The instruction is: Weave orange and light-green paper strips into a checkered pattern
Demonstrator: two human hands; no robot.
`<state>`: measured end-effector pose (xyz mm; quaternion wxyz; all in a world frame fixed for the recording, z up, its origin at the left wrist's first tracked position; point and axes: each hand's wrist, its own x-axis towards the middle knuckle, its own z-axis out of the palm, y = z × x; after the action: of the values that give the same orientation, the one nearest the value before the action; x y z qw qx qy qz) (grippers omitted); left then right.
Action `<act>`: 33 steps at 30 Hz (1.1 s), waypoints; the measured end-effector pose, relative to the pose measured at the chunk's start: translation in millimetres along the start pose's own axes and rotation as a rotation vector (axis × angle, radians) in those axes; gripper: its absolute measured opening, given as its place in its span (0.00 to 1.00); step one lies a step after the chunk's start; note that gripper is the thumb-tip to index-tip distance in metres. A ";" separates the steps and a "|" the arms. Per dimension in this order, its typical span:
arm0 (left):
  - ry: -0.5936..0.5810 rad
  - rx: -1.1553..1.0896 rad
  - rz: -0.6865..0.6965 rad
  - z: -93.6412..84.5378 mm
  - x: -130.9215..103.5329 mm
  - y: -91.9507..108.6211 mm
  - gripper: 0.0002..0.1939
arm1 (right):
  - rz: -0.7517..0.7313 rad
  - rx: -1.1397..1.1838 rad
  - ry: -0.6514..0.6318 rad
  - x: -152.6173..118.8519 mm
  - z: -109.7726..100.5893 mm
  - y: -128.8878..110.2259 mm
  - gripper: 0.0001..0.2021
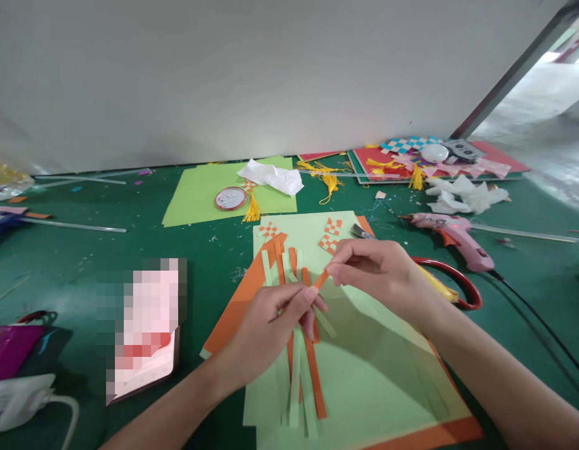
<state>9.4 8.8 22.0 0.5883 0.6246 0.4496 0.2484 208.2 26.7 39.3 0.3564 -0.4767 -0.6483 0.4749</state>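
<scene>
My left hand [289,306] pinches an orange paper strip [321,279] between thumb and finger. The strip's upper end is in the closed fingertips of my right hand [371,269]. Under my left hand lie several loose strips, pale green [295,381] and orange [316,381], spread lengthwise on pale green paper sheets [378,375]. Small woven orange-and-white checkered pieces [330,234] rest near the top of the sheets. An orange sheet [237,300] sticks out at the left. My right hand partly covers scissors with red handles [471,294].
A pink glue gun [458,234] lies at the right with its cord trailing. A phone [148,331] stands at the left near a white charger [22,400]. Behind are a green sheet [190,194], a round tin [230,198], yellow tassels [330,184] and crumpled tissue [467,195].
</scene>
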 end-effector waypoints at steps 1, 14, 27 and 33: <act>0.003 0.004 0.001 0.0 0.1 -0.5 0.21 | 0.002 -0.002 0.004 -0.1 -0.4 0.1 0.09; -0.001 0.014 0.001 0.4 0.8 -4.3 0.20 | -0.004 0.036 0.039 -0.2 -2.7 1.3 0.08; 0.010 -0.017 0.016 0.0 1.6 -4.8 0.20 | 0.014 0.099 0.144 2.2 -7.8 3.2 0.09; 0.032 -0.008 0.029 0.0 0.7 -4.2 0.20 | 0.032 0.075 0.211 3.9 -9.8 2.1 0.11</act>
<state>8.6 9.1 17.9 0.5799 0.6245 0.4490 0.2687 216.6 33.3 40.2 0.4323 -0.5207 -0.5813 0.4517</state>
